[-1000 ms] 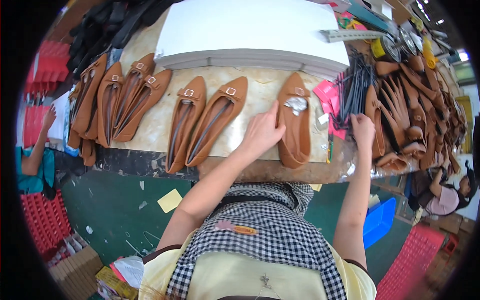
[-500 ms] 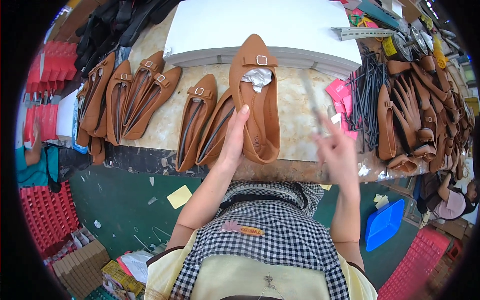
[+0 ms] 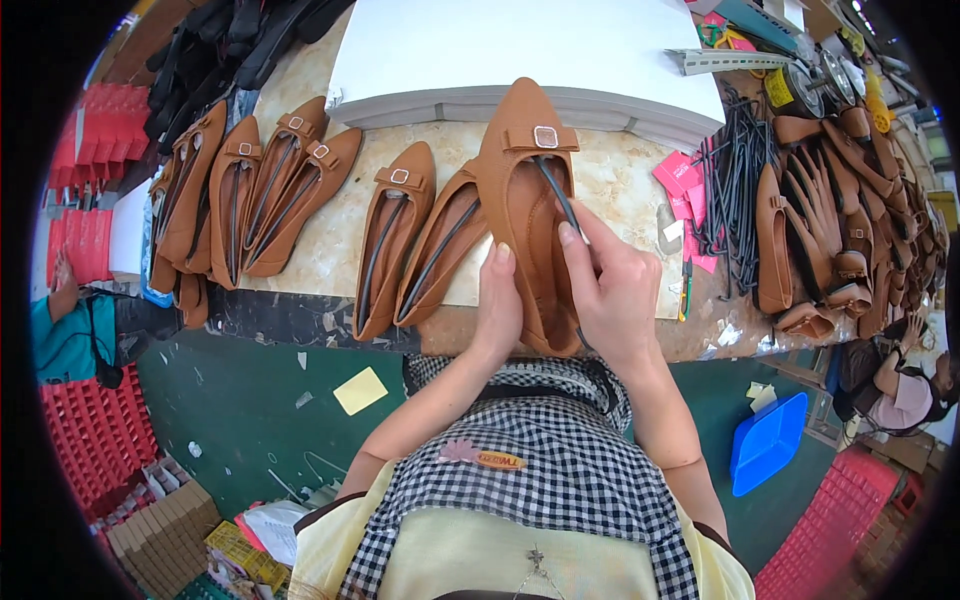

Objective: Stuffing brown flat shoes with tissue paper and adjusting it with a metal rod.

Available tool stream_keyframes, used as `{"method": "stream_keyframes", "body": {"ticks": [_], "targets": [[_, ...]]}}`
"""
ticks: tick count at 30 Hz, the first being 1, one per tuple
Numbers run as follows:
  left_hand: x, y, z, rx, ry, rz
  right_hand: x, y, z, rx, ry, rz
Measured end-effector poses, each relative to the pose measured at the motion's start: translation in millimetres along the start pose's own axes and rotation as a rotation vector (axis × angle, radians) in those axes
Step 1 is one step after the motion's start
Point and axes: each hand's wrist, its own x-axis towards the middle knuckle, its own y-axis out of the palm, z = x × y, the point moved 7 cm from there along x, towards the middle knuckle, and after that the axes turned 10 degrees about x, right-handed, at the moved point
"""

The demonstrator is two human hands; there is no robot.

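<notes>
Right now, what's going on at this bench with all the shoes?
A person at a stone-topped workbench holds a tan pointed flat shoe with a buckle strap, toe pointing away. The left hand steadies its side, while the right hand pushes a thin dark rod into the shoe's opening. More tan shoes lie in a row to the left, and a heap of shoes with a bundle of dark rods sits to the right. A white board lies behind.
</notes>
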Motion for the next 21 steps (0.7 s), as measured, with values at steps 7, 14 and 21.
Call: {"method": "stream_keyframes", "body": {"ticks": [7,14,21], "targets": [[1.0,5.1,-0.8,-0.112,-0.129,-0.027,-2.3,-3.7,-1.0,0.013,0.02,0.056],[1.2,5.4,-3.5,-0.21,-0.209,0.003,-6.2,-8.6,-23.5,0.245,0.294,0.213],[-5.0,5.8,2.9,-0.092,-0.084,-0.1,9.6,-8.3,-6.1,0.054,0.159,0.047]]}}
